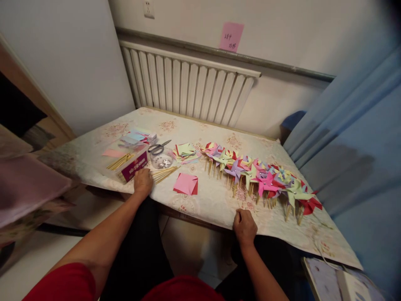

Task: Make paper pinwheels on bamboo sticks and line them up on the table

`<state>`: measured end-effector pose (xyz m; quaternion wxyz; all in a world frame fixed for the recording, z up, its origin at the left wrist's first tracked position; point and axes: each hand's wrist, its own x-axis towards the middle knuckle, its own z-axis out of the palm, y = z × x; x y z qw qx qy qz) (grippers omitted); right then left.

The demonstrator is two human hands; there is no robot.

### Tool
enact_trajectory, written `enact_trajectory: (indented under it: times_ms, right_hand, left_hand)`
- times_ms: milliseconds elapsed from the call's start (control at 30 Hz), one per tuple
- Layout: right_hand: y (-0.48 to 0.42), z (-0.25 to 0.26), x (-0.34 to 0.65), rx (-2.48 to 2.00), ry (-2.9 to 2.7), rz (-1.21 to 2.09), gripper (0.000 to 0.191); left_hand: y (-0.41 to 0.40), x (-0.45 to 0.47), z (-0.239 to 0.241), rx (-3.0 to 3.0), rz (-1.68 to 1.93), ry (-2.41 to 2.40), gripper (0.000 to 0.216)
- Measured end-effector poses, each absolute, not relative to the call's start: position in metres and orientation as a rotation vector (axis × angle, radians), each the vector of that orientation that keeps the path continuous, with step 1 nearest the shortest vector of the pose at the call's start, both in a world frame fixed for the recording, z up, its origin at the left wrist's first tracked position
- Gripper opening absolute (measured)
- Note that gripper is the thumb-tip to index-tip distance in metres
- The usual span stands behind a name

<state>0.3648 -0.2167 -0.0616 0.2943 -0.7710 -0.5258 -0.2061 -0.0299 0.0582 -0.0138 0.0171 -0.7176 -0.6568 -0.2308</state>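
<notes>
My left hand (143, 182) rests closed on the front edge of the table, between a purple-and-clear box (136, 168) and a fan of thin wooden sticks (163, 174). The stick ends lie close by its fingers; I see nothing held. Further right, my right hand (245, 225) lies in a fist on the same edge, with nothing showing in it. Pink and red paper squares (186, 184) with cut corners are stacked between the hands. Beyond the right hand, many colourful paper pinwheels (266, 184) on sticks are laid in an overlapping row.
Dark-handled scissors (159, 146) lie by a clear dish of small metal pieces (161, 161). More cut paper (185, 151) is piled at the middle, and pastel sheets (134, 138) sit behind the box. A radiator (188, 83) stands behind the table; a blue curtain (354, 133) hangs right.
</notes>
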Motion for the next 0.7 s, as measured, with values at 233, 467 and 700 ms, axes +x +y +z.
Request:
enact_trajectory:
  times_ms: [233,467,700]
  right_hand:
    - [-0.217,-0.063,0.364,-2.035,-1.410,-0.597,0.020]
    - [-0.215,-0.062,0.364,-2.046,-1.407,-0.628,0.019]
    - [-0.215,-0.063,0.364,-2.059,-1.406,-0.627,0.019]
  left_hand:
    - [0.069,-0.029,-0.021,-2.290,-0.691,-2.062,0.036]
    - [0.071,-0.027,-0.023,-2.356,-0.654,-2.069,0.036]
    - [0.069,-0.022,-0.020,-2.451,-0.635,-2.042,0.037]
